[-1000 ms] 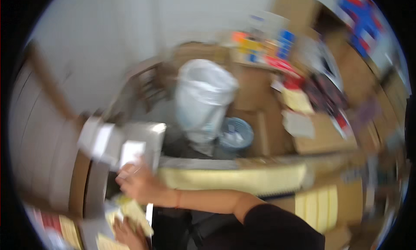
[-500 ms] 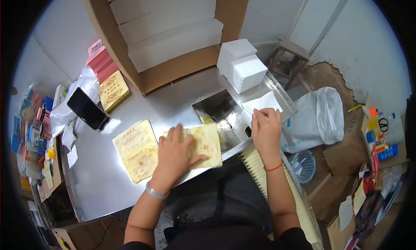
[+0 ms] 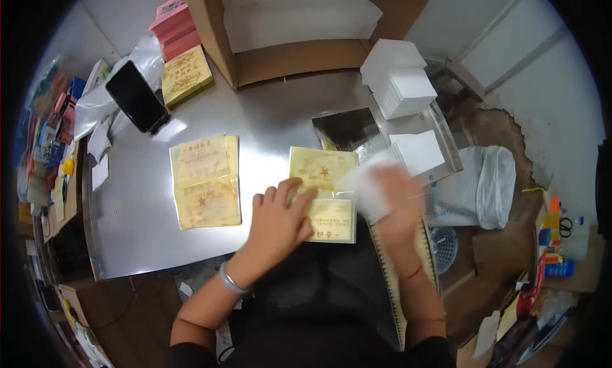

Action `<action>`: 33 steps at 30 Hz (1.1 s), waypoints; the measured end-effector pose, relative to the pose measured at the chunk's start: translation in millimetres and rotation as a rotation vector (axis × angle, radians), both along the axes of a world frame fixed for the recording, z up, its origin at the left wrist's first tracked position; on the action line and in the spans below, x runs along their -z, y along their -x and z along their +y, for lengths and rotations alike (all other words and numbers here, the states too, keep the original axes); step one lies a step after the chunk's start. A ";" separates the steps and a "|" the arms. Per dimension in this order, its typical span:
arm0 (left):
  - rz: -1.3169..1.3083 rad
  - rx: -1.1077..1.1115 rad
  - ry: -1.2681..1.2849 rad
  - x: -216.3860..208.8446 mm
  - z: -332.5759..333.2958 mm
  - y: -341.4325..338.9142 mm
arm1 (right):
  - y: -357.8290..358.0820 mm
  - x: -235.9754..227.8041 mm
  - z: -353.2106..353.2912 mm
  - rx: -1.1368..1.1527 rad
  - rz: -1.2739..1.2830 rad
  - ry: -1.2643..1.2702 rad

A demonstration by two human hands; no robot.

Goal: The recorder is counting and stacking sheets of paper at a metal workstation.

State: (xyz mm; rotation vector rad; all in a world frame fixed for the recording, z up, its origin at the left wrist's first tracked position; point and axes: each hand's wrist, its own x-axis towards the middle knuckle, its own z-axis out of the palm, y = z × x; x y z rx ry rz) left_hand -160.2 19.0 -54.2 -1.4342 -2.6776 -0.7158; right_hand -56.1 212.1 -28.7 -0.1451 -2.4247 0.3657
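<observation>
Two yellow printed panels of an opened folder point(image 3: 335, 220) with a clear, shiny edge lie by the table's front edge. At their left side is my left hand point(image 3: 277, 216), fingers bent, thumb and forefinger gripping the folder's edge. From the right, my right hand point(image 3: 400, 205), smeared by motion, grips a thin white sheet point(image 3: 371, 188) beside the folder. The sheet is blurred, and whether it touches the folder I cannot tell. Further left on the table rest more yellow printed folders point(image 3: 207, 205), overlapping. A stack of white sheets point(image 3: 417, 152) lies beyond my right hand.
A recessed metal bin point(image 3: 349, 127) is set into the steel table point(image 3: 140, 221). White card stacks point(image 3: 401, 90) stand behind it, near a large carton point(image 3: 293, 69). A phone point(image 3: 136, 97), yellow packs point(image 3: 185, 74) and pink packs point(image 3: 173, 27) occupy the back left. A plastic sack point(image 3: 491, 183) stands right.
My right hand has moved from the white stack toward the folder with a sheet. My left hand has shifted to the folder's left edge, and the folder now lies spread. The view has shifted.
</observation>
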 end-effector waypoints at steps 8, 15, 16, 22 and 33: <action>-0.090 0.141 -0.156 -0.9 26.6 -7.4 | 54.6 40.6 -25.9 -0.112 -0.216 -0.102; -0.399 -0.025 -0.150 8.0 -52.7 21.9 | 58.4 40.5 14.3 -0.001 -0.125 0.050; 0.234 -0.160 -0.011 4.3 -69.6 30.0 | 47.2 30.2 11.7 0.032 0.042 0.047; -0.231 -0.330 -0.105 -0.1 -84.1 51.8 | 21.0 18.2 47.1 0.420 -0.011 -0.065; -0.046 -0.190 -0.320 -9.6 -29.2 33.9 | 8.9 10.0 86.4 0.211 -0.076 0.014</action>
